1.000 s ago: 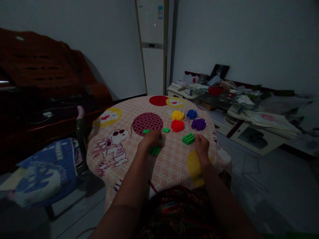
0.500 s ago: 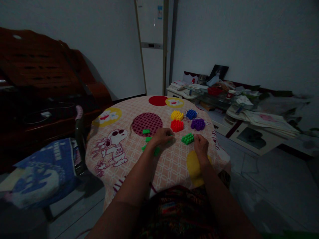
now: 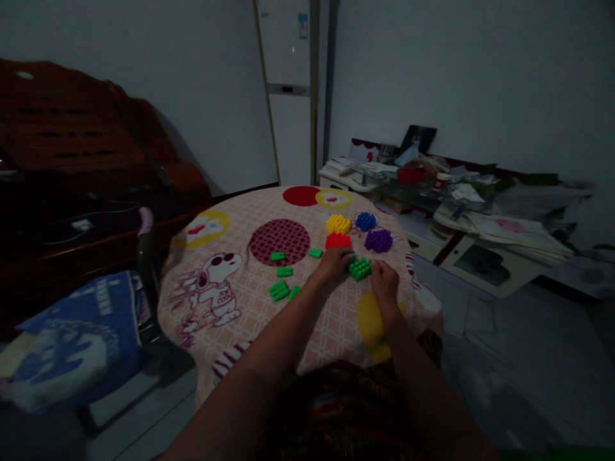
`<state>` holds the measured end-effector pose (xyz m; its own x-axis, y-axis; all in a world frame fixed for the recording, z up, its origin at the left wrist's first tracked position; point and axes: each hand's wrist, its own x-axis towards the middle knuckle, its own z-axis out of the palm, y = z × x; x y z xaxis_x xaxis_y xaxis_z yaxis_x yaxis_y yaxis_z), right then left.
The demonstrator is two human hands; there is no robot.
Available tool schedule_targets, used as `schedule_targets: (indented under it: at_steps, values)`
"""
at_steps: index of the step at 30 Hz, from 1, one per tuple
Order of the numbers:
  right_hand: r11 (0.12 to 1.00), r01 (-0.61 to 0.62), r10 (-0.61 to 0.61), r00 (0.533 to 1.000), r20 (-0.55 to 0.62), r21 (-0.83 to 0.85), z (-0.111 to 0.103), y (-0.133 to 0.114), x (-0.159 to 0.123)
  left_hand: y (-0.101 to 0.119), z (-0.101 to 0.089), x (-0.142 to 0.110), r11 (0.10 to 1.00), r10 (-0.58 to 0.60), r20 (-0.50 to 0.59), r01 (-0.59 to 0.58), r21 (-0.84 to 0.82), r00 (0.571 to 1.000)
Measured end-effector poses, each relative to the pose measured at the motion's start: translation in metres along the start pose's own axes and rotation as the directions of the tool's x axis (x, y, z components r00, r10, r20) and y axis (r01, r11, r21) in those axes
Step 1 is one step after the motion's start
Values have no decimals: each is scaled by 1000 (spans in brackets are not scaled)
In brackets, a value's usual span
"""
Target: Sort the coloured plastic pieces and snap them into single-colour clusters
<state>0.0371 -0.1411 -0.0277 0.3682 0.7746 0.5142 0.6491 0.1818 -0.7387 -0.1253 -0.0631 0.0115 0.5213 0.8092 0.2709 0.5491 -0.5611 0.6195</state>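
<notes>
A studded cluster of green building blocks [image 3: 360,269] sits on the tablecloth between my two hands. My left hand [image 3: 335,264] is closed at its left side, with a bit of green at the fingertips; the fingers partly hide that piece. On the right, my right hand [image 3: 385,280] pinches the cluster's edge. Just beyond my left hand is a red block cluster [image 3: 338,240], partly covered by the fingers. Yellow [image 3: 339,223], blue [image 3: 366,221] and purple [image 3: 379,241] clusters stand behind. Several loose green blocks [image 3: 284,272] lie to the left.
The round table wears a patterned cloth [image 3: 269,314]. To the left are a chair with a blue bag [image 3: 91,339] and a wooden sofa [image 3: 72,141]. A cluttered low cabinet [image 3: 461,237] runs along the right wall. A tall white unit [image 3: 288,128] stands in the corner.
My left hand has moved right, from near the loose green blocks to the green cluster, uncovering a loose green block. My right hand stays at the cluster. The view has shifted slightly.
</notes>
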Motion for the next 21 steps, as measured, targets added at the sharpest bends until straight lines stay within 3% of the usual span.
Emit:
schedule_targets:
  at_steps: [17,21]
  values:
    - [1000,-22,22,1000,4,-8,-2,-5,-1,9,4,-5,992,1,35,3,-125,999]
    - [1000,-30,30,1000,-3,9,-2,-5,-1,11,-4,-7,989,-45,-30,41,-140,999]
